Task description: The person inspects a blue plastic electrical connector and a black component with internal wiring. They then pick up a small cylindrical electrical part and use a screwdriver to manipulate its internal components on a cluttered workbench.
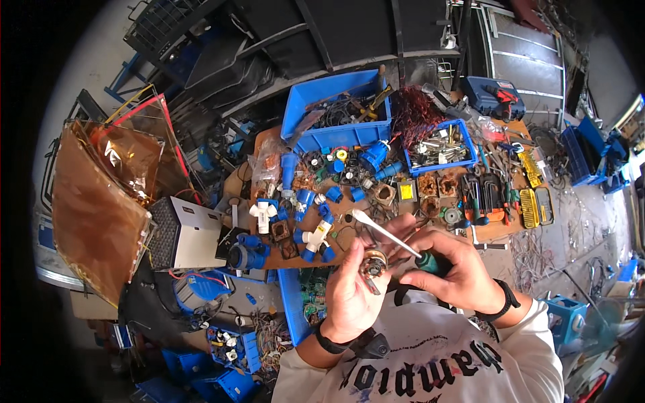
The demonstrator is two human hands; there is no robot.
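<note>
In front of my chest, my left hand (349,299) is closed around a small round metal part (373,264) with a brass-coloured rim and a dark inside. A flat strip sticks out below this part; I cannot make out its exact kind. My right hand (460,269) grips a screwdriver (388,235) by its green handle. Its pale shaft slants up to the left, over the fingers of my left hand, with the tip apart from the metal part. Just beyond my hands lie a white-and-blue plug connector (316,236) and square rusty metal pieces (384,195).
A cluttered wooden bench (500,232) holds a large blue crate (336,140) of tools, a blue tray (443,164) of metal parts, several pliers (494,191) and a yellow bit set (529,208). Brown sheets (94,208) stand at left; a blue bin (292,302) sits below the bench edge.
</note>
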